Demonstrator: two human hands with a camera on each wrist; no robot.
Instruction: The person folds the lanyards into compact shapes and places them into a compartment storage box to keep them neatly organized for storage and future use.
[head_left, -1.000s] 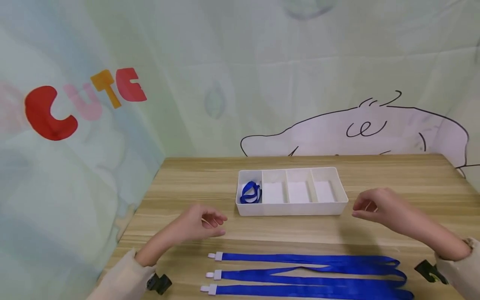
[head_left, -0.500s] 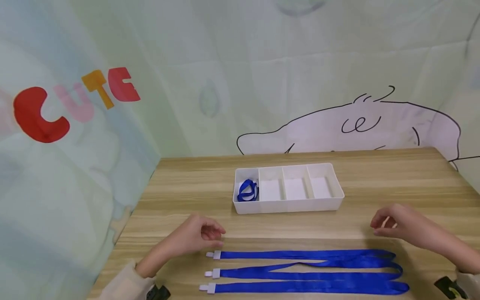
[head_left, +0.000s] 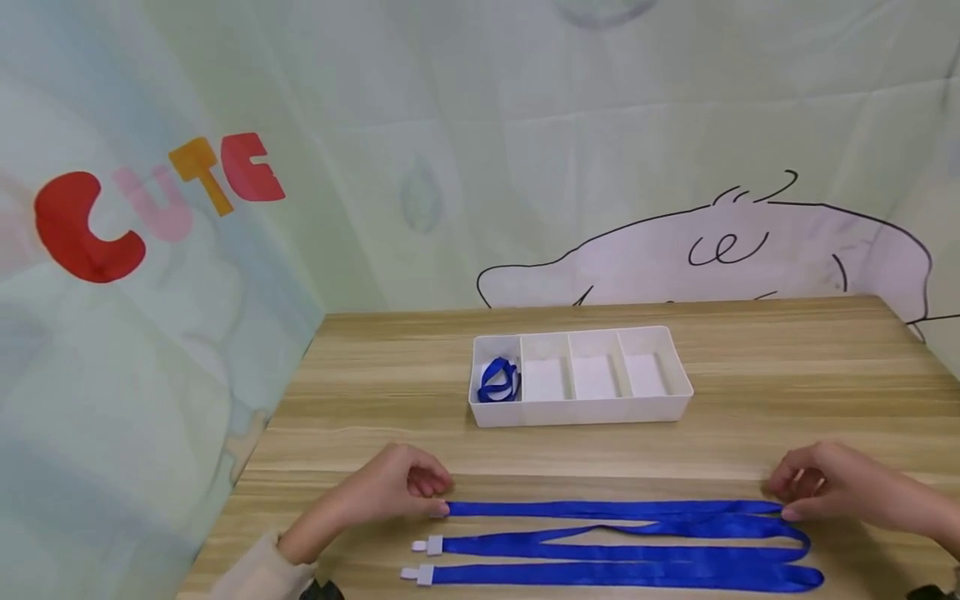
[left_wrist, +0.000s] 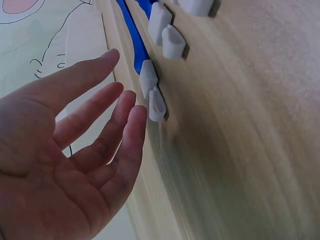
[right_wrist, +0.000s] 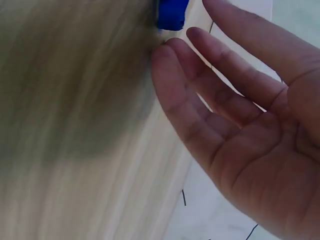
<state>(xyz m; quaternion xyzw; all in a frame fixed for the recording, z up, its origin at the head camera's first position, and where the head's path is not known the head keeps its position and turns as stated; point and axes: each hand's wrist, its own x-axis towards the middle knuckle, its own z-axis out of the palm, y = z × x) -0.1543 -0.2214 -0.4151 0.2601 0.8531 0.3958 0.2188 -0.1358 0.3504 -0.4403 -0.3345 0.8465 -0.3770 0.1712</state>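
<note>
Three blue lanyards lie stretched side by side on the table: a back one [head_left: 585,509], a middle one [head_left: 495,546] and a front one [head_left: 570,575]. My left hand [head_left: 393,487] hovers at the left end of the back lanyard. Its loosely bent fingers are beside that lanyard's white plastic clip [left_wrist: 149,80] in the left wrist view, not closed round it. At the opposite end, my right hand [head_left: 832,492] has its thumb and fingers parted around the lanyard's looped end [right_wrist: 171,15]. Nothing is pinched by either hand.
Behind the lanyards stands a white tray [head_left: 577,413] with several compartments. A coiled blue lanyard [head_left: 489,395] lies in its leftmost compartment. A printed curtain [head_left: 375,208] hangs behind the wooden table [head_left: 390,375] and along its left side.
My right hand has moved right and down from beside the tray to the back lanyard's looped end. My left hand has lowered to the clip end. The lanyards stay in place.
</note>
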